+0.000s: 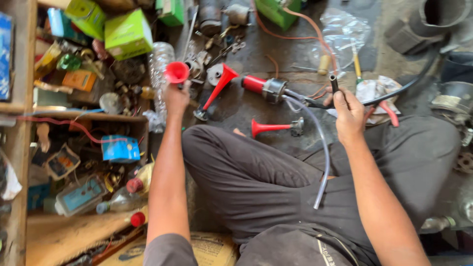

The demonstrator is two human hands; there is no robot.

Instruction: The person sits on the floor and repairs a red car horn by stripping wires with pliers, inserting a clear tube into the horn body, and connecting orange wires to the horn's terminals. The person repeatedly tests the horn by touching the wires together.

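Left hand (pixel 176 96): clenched around a red horn (pixel 176 72), raised above the cluttered floor.
Right hand (pixel 348 114): gripped a black hose (pixel 394 93) by its end.
Risk: the clear tube (pixel 322 148) draped over the lap could have snagged.
Cause: loose horns (pixel 271 127) lay close by.

repair workshop: cluttered shelf (pixel 74 116), scattered metal parts (pixel 217 44), screwdriver (pixel 355 64) on floor.

We wear dark grey trousers (pixel 256 182), creased at the knees; our grey shirt has short sleeves (pixel 170 249); a pale striped trim (pixel 327 251) runs near the hem; both forearms are bare.
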